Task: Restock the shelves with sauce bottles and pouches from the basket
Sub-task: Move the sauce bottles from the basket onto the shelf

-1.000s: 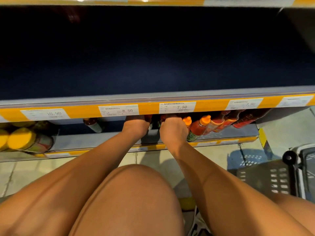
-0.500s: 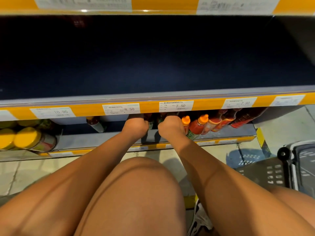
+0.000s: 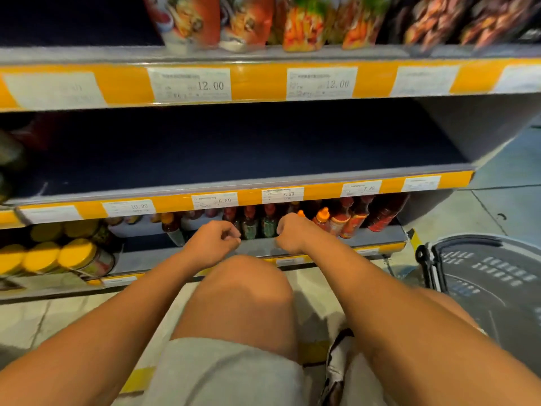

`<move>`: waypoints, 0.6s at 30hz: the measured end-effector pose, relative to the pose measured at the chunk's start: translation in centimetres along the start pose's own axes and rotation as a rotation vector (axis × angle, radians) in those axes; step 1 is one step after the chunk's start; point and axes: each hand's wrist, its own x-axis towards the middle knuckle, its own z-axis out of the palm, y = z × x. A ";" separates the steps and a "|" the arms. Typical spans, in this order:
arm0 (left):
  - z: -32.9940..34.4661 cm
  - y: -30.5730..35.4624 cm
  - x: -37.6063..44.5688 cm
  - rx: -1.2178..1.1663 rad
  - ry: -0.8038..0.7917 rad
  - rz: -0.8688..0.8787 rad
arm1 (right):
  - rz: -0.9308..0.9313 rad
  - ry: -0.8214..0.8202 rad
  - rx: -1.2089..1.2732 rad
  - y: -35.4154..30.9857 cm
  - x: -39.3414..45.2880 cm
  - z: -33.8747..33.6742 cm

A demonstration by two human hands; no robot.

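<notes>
yellow-lidded jars (image 3: 58, 253) left, basket (image 3: 483, 276) right

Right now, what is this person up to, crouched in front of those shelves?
A person is crouching at a shop shelf, restocking sauces. Both hands are in front of the bottom shelf, where the sauce bottles stand in a row. The left hand and right hand have loosely curled fingers and hold nothing. The grey basket sits on the floor to the person's right; no stock shows in the part in view. The pouches stand on the top shelf, and the middle shelf looks bare.
</notes>
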 end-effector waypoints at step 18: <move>-0.8 24.5 -8.9 0.194 -0.164 0.581 | 0.052 0.504 0.483 21.6 -28.4 -4.2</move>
